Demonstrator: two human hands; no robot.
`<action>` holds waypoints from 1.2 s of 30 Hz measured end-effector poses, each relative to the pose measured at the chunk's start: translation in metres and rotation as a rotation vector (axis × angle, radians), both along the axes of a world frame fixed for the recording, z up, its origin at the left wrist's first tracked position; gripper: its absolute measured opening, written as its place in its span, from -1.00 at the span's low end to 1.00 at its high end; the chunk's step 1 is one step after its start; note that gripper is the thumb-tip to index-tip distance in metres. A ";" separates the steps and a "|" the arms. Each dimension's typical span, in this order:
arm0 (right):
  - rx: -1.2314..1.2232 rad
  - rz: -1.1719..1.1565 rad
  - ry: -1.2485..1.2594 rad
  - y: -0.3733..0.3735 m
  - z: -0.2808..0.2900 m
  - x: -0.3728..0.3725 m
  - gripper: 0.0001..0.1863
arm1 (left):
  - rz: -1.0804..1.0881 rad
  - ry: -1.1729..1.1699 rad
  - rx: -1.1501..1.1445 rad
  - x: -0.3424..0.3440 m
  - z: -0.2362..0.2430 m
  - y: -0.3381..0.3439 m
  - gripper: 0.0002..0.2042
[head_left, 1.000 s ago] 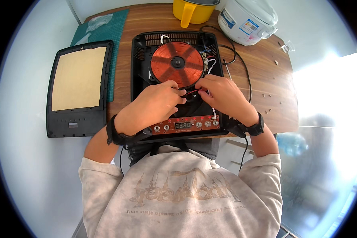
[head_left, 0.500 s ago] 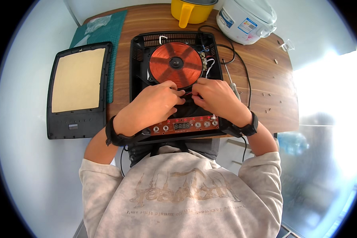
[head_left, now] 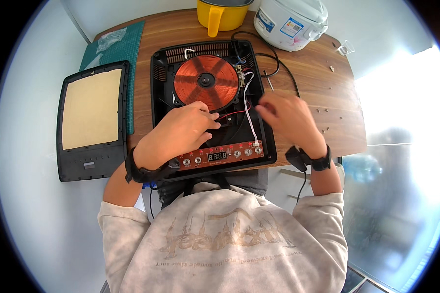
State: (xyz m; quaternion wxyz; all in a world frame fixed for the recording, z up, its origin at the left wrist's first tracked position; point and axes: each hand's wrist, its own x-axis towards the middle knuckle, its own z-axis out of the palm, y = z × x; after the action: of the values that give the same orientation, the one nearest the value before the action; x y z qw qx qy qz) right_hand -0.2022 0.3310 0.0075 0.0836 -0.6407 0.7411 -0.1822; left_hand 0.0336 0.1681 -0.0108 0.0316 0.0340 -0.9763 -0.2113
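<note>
Blue-white label (head_left: 291, 27) on white cooker (head_left: 298, 14)

The left hand (head_left: 181, 132) rests inside an opened induction cooker (head_left: 210, 105), the right hand (head_left: 291, 119) hovering beside.

The right hand (head_left: 289, 118) has left the middle of the opened cooker (head_left: 210, 105). 1 second ago, and again half a second ago, it lay close against the left hand (head_left: 181, 133), fingertips meeting just below the copper coil (head_left: 206, 80). Now it is off to the right, over the cooker's right edge and the counter (head_left: 322, 83), blurred, fingers loosely curled, well apart from the left hand. That opens a gap between the 2 hands, and the red wire (head_left: 232, 115), the white wire (head_left: 249, 117) and the dark part at the left fingertips show where they were covered before. The left hand has slid slightly left.
</note>
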 end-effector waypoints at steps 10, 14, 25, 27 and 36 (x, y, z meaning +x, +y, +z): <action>0.249 -0.405 0.060 0.068 -0.040 -0.017 -0.56 | 0.008 -0.002 -0.051 -0.014 0.006 0.000 -0.75; 0.182 -0.428 0.071 0.067 -0.052 -0.016 -0.53 | -0.061 -0.032 -0.148 -0.018 0.009 0.000 -0.70; 0.044 -0.509 -0.040 0.062 -0.062 -0.025 -0.69 | -0.043 -0.033 -0.158 -0.018 0.002 0.002 -0.65; -0.034 -0.540 -0.095 0.063 -0.057 -0.025 -0.70 | -0.044 -0.029 -0.156 -0.018 0.002 0.002 -0.65; -0.451 -0.626 -0.198 0.068 -0.034 -0.029 -0.80 | -0.048 -0.007 -0.158 -0.017 0.002 0.001 -0.64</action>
State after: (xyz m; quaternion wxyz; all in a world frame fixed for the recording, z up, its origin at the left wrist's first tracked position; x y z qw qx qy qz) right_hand -0.2314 0.3994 -0.0263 -0.0476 -0.3656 0.8303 -0.4179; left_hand 0.0167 0.1694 -0.0091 0.0258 0.0085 -0.9906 -0.1343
